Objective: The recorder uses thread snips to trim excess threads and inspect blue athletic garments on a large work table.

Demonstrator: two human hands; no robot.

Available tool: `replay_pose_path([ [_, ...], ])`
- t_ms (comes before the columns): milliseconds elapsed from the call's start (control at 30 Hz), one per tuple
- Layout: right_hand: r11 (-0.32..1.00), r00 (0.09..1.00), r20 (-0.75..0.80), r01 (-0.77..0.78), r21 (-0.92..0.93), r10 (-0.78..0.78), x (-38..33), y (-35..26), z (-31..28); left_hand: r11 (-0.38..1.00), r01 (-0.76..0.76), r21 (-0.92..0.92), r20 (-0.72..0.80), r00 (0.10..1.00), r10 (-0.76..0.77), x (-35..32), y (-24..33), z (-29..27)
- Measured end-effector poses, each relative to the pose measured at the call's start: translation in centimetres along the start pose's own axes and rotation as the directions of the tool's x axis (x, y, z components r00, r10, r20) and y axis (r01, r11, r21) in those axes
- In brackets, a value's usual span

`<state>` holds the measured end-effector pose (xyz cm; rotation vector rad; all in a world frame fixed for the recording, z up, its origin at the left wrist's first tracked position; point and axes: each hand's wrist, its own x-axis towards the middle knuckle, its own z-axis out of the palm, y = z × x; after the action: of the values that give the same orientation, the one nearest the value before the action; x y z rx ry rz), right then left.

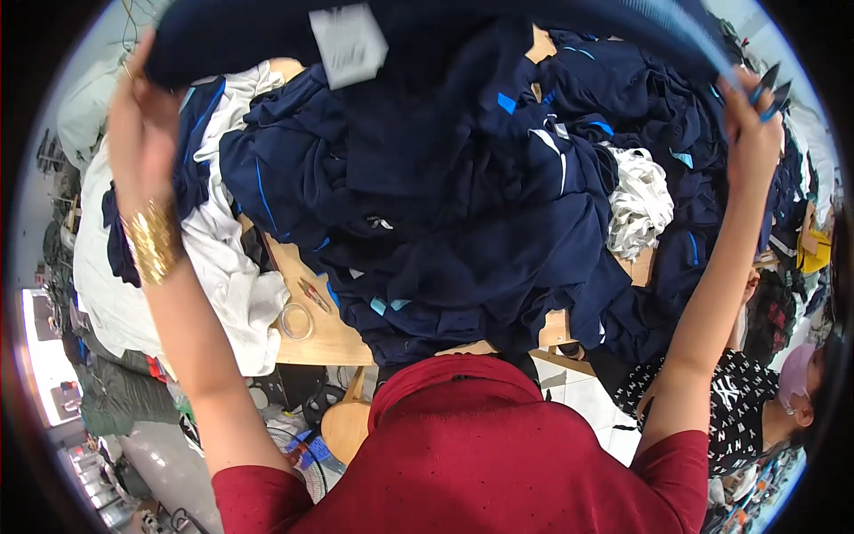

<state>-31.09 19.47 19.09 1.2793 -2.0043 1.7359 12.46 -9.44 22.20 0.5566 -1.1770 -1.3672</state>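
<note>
Overhead, we hold a navy garment (427, 36) stretched between both hands: left hand (142, 125) fingers clamped on its edge, right hand (752, 133) gripping it alongside small snips (770, 89). Those blades could nick the cloth if our grip shifts.

Both arms raised high and spread wide, forearms entering from the lower edge and running up toward the top corners. Left hand (140, 125) up at upper left, fingers curled shut around a fold of cloth, back of the hand facing the camera; gold bangles on the wrist. Right hand (752, 133) up at upper right, fingers closed, pinching fabric along with a small pair of snips. Elbows nearly straight. Short red sleeves at both shoulders.
</note>
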Motion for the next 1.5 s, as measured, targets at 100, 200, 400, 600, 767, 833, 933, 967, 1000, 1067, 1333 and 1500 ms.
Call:
replay_pose_path([
  [100,0.98,0.975,0.22,0.06,-0.189,-0.018,-7.2,3.7,0.6,0.881,0.034,0.471,-0.019,0.999,-0.028,-6.0,-6.8,-3.0],
  [200,0.971,0.86,0.507,0.069,-0.227,0.058,-16.3,8.7,1.3,0.724,0.166,0.669,0.055,0.961,-0.272,-11.9,-13.1,-8.0],
  [400,0.851,0.733,0.525,-0.14,-0.506,0.433,-25.8,9.2,1.7,0.706,0.372,0.603,-0.004,0.886,-0.464,-16.8,-18.3,-11.5],
  [600,0.851,0.781,0.418,-0.261,-0.456,0.464,-24.7,9.6,0.2,0.692,0.303,0.655,0.014,0.911,-0.412,-16.2,-17.4,-10.5],
  [767,0.656,0.642,0.142,-0.746,-0.114,0.754,-24.0,11.6,1.4,0.646,0.271,0.714,-0.022,0.93,-0.366,-15.0,-18.0,-10.0],
  [833,0.566,0.563,0.063,-0.823,-0.051,0.824,-23.6,11.7,2.7,0.682,0.345,0.645,-0.059,0.912,-0.406,-14.9,-17.9,-8.9],
  [933,0.58,0.58,0.063,-0.814,0.026,0.812,-23.8,12.6,4.3,0.644,0.372,0.668,-0.047,0.885,-0.462,-14.8,-17.8,-8.8],
  [967,0.576,0.576,0.077,-0.817,0.033,0.814,-23.7,12.2,4.6,0.631,0.384,0.674,-0.043,0.873,-0.486,-14.8,-17.7,-8.4],
  [1000,0.565,0.559,0.091,-0.823,-0.059,0.824,-23.2,11.4,5.2,0.621,0.395,0.677,-0.061,0.871,-0.488,-14.7,-17.7,-8.8],
  [1067,0.566,0.551,0.159,-0.821,-0.074,0.819,-23.1,10.6,5.7,0.611,0.408,0.678,-0.101,0.875,-0.473,-14.4,-17.7,-8.8],
  [1333,0.54,0.518,0.242,-0.841,-0.029,0.82,-25.0,10.5,4.9,0.706,0.417,0.573,-0.053,0.878,-0.475,-14.8,-18.3,-8.6],
  [1500,0.473,0.449,0.29,-0.881,-0.013,0.845,-26.3,9.6,3.2,0.729,0.409,0.548,-0.028,0.881,-0.473,-15.3,-17.6,-9.2],
])
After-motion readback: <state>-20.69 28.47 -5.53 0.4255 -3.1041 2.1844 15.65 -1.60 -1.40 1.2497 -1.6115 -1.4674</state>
